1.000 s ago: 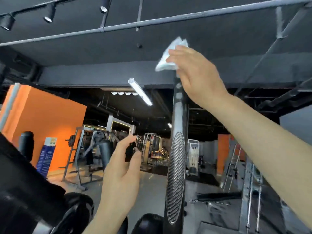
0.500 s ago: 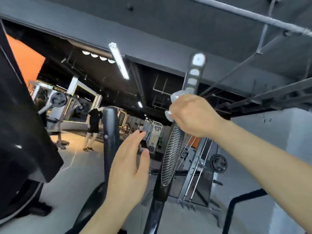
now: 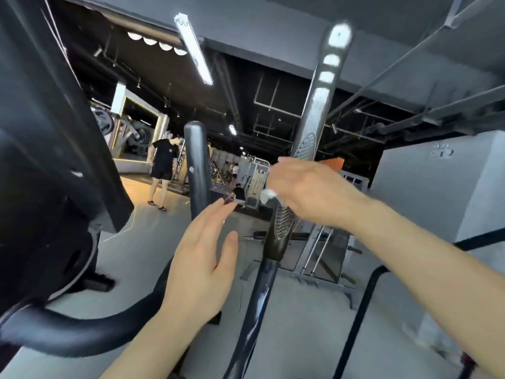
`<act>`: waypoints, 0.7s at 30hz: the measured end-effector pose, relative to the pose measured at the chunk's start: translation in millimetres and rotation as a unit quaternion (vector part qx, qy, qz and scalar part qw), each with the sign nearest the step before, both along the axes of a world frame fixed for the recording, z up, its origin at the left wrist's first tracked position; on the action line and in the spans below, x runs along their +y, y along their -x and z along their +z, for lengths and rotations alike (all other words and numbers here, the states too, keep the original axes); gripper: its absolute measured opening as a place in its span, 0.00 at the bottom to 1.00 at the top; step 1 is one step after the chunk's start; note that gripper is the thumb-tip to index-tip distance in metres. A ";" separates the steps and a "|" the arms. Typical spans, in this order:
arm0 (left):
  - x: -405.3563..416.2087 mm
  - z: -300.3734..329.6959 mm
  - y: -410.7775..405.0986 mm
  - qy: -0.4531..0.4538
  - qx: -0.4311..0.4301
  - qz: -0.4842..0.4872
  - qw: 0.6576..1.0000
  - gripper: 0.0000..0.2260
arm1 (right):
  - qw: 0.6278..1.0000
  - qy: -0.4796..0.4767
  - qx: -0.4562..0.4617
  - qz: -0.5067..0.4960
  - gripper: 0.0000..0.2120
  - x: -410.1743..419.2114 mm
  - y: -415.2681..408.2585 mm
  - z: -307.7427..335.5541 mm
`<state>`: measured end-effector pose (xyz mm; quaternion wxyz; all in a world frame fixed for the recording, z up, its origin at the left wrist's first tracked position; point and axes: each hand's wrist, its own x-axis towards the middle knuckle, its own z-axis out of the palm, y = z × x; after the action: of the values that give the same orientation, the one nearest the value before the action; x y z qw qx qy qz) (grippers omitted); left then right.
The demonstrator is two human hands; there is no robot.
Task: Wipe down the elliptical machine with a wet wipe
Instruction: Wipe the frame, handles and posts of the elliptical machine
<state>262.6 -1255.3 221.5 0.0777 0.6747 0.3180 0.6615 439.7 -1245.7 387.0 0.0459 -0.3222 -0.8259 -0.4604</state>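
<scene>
The elliptical's right handle bar (image 3: 317, 113) rises through the middle of the view, grey on top with an oval ribbed grip lower down. My right hand (image 3: 308, 192) is wrapped around the bar at that ribbed grip, holding a white wet wipe (image 3: 266, 193) whose edge sticks out on the left. My left hand (image 3: 203, 258) hovers in the air between the two handle bars, fingers straight and holding nothing. The left handle bar (image 3: 195, 165) stands black and upright just behind it. The machine's black console housing (image 3: 52, 138) fills the left side.
A curved black tube (image 3: 76, 332) of the machine runs across the lower left. Another black rail (image 3: 366, 305) stands at the lower right beside a grey wall (image 3: 437, 187). Weight racks and a person in black (image 3: 162, 168) are far back on the gym floor.
My right hand has slid down the right handle bar with the wipe, from its top end to the ribbed grip. The view has tilted down; my left hand stays raised and empty.
</scene>
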 end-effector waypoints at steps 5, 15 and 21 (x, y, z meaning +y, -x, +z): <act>-2.7 -20.5 3.7 0.035 0.032 0.024 0.999 0.21 | 0.995 -0.090 -0.047 -0.014 0.10 18.1 -5.9 12.7; 6.2 -61.4 16.2 0.067 0.111 0.061 0.990 0.22 | 0.997 0.014 -0.024 0.066 0.16 9.5 -47.1 -100.3; -13.7 -68.6 2.5 0.010 0.094 0.041 0.995 0.18 | 0.984 -0.032 0.169 0.053 0.17 -24.9 -76.1 -128.1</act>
<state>260.1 -1269.0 152.8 0.0272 0.7196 0.3575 0.5947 515.8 -1270.6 258.9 0.2196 -0.3498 -0.8071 -0.4220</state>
